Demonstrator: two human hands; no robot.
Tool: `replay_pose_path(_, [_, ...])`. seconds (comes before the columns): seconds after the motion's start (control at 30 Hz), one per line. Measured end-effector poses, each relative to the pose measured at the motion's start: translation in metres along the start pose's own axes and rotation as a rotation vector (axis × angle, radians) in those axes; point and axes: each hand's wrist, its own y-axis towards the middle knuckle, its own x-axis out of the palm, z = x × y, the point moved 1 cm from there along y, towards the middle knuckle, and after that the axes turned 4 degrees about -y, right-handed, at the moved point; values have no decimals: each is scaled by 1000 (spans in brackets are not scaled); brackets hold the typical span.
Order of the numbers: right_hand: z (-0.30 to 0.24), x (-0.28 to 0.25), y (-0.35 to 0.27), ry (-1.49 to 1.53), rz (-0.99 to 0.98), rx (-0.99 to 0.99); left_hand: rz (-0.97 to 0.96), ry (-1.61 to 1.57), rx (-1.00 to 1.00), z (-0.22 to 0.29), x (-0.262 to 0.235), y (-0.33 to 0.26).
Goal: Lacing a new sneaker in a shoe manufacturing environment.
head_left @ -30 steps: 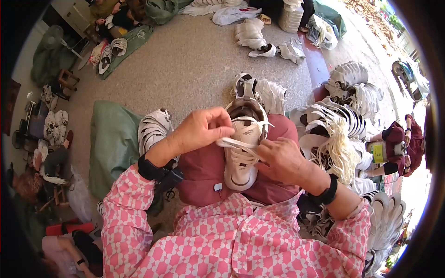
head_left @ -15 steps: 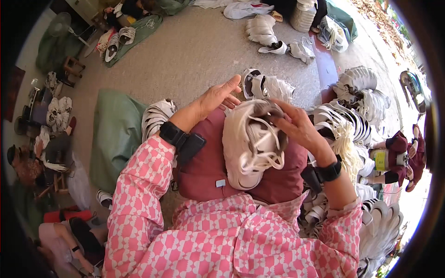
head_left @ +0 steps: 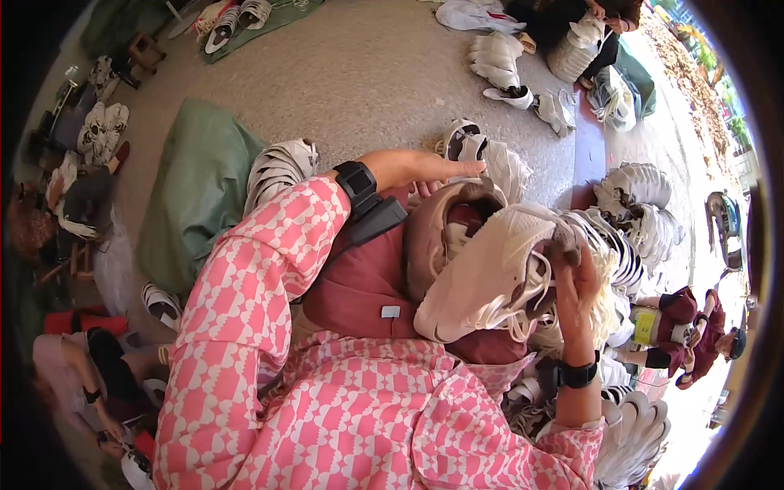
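Note:
My right hand (head_left: 576,290) grips a white lace-up shoe upper (head_left: 490,265) by its collar, fingers closed on the edge. The upper is tilted over my lap, its loose white laces hanging at the side. Partly behind it is a second shoe upper (head_left: 426,245), brownish-beige, its opening facing up. My left hand (head_left: 433,170) is closed at that upper's top edge, thumb stretched to the right; part of its fingers is hidden. Both uppers rest against the dark red cloth (head_left: 355,298) on my lap.
Nested rows of white shoe uppers lie ahead (head_left: 506,167), at the left (head_left: 278,171) and at the right (head_left: 633,186). A green cloth (head_left: 192,200) covers something at left. Other people sit around, one at far right (head_left: 694,331).
My right hand has drawn the white upper right and down, tilting it. The brownish-beige upper now shows behind it. My left hand has moved right onto that upper's top edge.

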Motion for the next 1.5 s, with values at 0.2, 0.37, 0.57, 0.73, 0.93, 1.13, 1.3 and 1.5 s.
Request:
replay_pose_path(0.2, [1,40,70,-675,-123,-112,-96,-148,2,-10,1,12])
replay_pose_path(0.37, [-18,38,73,-309,-522,-49,-94,-150,-31,-13,0,10])
replay_pose_path(0.57, [-32,29,64,-245,-548,68,-87,-178,-41,-3,1,-6])
replay_pose_path(0.73, [-39,31,74,-426,-622,36,-88,-199,18,3,1,-10])
replay_pose_path(0.93, [-37,38,61,-574,-596,53,-147,-187,-10,0,4,1])
replay_pose_path(1.13, [-28,19,26,-78,-341,-24,-163,-167,-25,-4,0,8])
replay_pose_path(1.3, [18,-58,-28,143,97,20,-153,-156,-26,0,4,4])
replay_pose_path(1.5, [128,-185,-167,-1009,35,280,-141,-28,142,13,11,-16])
